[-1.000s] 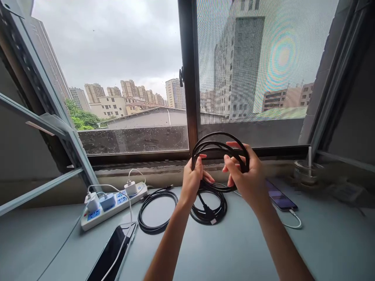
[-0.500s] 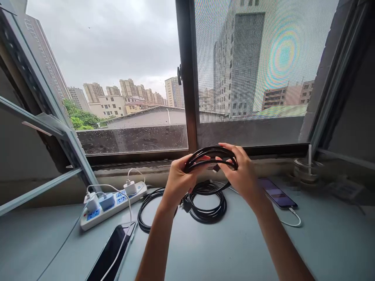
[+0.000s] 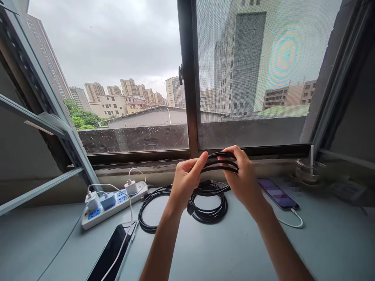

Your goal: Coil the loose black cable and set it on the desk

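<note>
Both hands hold a coiled black cable [image 3: 220, 161] up above the table, its upper loops bridging the gap between them. My left hand [image 3: 187, 177] is closed around the left side of the coil, thumb pointing up. On the right side, my right hand [image 3: 240, 169] grips the loops with its fingers behind them. Part of the coil's lower side shows below the hands. Beneath it, a second coiled black cable [image 3: 209, 218] with a dark connector lies on the table. Another black cable coil [image 3: 141, 220] lies to the left, partly hidden by my left forearm.
A white power strip [image 3: 114, 207] with plugged-in chargers stands at the left, a dark phone [image 3: 109, 253] in front of it. At the right lie a charging phone [image 3: 278, 194] and a clear cup with a straw [image 3: 309, 171]. A window frame [image 3: 191, 97] rises behind the table [image 3: 216, 253].
My left hand has turned and its thumb now points up over the cable. The held loops have spread apart between the hands. The coils on the table stay put.
</note>
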`<state>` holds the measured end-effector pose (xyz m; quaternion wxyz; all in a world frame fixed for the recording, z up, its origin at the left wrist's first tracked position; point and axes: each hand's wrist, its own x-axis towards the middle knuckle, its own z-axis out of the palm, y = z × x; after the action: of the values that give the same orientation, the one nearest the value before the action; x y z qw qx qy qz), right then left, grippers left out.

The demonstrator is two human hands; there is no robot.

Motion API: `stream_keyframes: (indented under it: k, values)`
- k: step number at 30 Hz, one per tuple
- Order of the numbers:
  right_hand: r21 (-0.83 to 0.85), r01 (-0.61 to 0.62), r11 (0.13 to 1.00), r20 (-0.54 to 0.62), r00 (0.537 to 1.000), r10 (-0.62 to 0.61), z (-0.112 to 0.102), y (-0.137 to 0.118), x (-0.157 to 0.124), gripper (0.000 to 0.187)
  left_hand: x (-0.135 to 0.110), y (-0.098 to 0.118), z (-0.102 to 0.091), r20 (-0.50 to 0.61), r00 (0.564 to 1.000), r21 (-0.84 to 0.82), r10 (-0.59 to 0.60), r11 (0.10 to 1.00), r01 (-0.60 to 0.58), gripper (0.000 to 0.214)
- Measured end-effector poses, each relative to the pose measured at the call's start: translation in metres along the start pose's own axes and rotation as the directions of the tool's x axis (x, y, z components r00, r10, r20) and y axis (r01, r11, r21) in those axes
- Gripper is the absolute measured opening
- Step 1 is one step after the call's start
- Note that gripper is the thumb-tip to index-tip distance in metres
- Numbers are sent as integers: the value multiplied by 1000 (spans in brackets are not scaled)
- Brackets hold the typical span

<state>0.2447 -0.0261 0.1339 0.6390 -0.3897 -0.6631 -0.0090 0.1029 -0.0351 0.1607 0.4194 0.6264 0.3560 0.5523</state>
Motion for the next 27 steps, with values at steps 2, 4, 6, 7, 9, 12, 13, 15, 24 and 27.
stream_keyframes:
  k: [2, 4, 6, 7, 9, 12, 13, 15, 24, 27]
  values:
    - [38, -3, 999, 23, 1000, 2, 0, -5, -2, 8, 0, 1, -1, -23, 1000, -9, -17, 1000, 17, 58]
    - [49, -9, 999, 47, 999, 7, 0, -9, -4, 7, -1, 2, -3, -37, 999, -23, -34, 999, 33, 60]
    - [45, -14, 999, 59, 998, 12, 0, -12, -4, 7, -2, 4, -5, -16, 997, -23, -71, 997, 70, 62]
    - [42, -13, 999, 61, 998, 11, -1, -12, -4, 7, -3, 5, -6, 8, 996, -10, -91, 996, 92, 62]
    - [48, -8, 999, 66, 998, 5, -1, -12, -3, 6, -3, 6, -7, 54, 991, 25, -118, 993, 117, 63]
    - [97, -22, 995, 86, 996, 14, -2, -11, -1, 8, -2, 7, -8, 34, 996, 33, -88, 996, 87, 63]
    - [101, -37, 994, 85, 996, 28, -2, -10, -1, 11, -1, 7, -8, 3, 997, 12, -76, 997, 76, 63]
    - [64, -72, 995, 65, 996, 68, -2, -7, -1, 20, 1, 8, -8, -70, 995, -57, -68, 996, 64, 62]
    - [-40, -157, 987, 29, 987, 158, -9, -6, -2, 24, 0, 8, -10, -211, 976, -285, -43, 958, -20, 69]
    - [33, -161, 986, 26, 987, 161, -12, -12, -2, 20, -2, 10, -10, -208, 978, -308, -18, 950, -48, 69]
